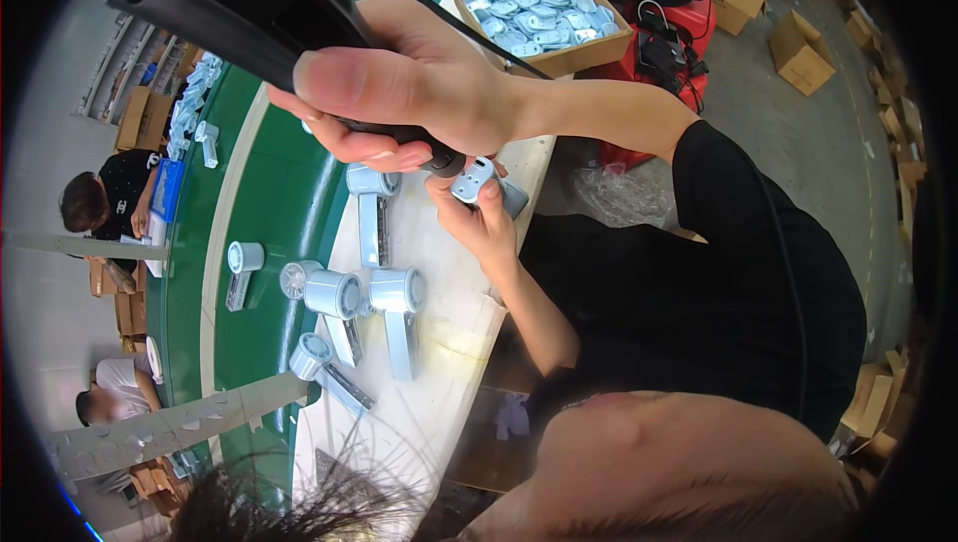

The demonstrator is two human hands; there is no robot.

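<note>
My right hand [419, 93] is wrapped round a black electric screwdriver [230, 3], with the thumb along its body and a cord running from it. Its narrow end points down at a light-blue plastic part [473, 179] with small holes. The tip seems to meet the part, but the exact contact is hidden. Holding that part between thumb and fingers is my left hand [481, 228]; a grey-blue piece [515, 199] shows behind it. Beside my hands on the white table [449, 327] are several light-blue handheld fans [397, 292], some with handles showing dark inner parts.
A cardboard box [589, 55] of light-blue shells stands at the table's far end. Alongside runs a green conveyor belt [267, 233] carrying another fan [244, 258]. Two people work across it. A red stool [689, 28], plastic wrap [624, 195] and cartons [800, 53] are behind the table.
</note>
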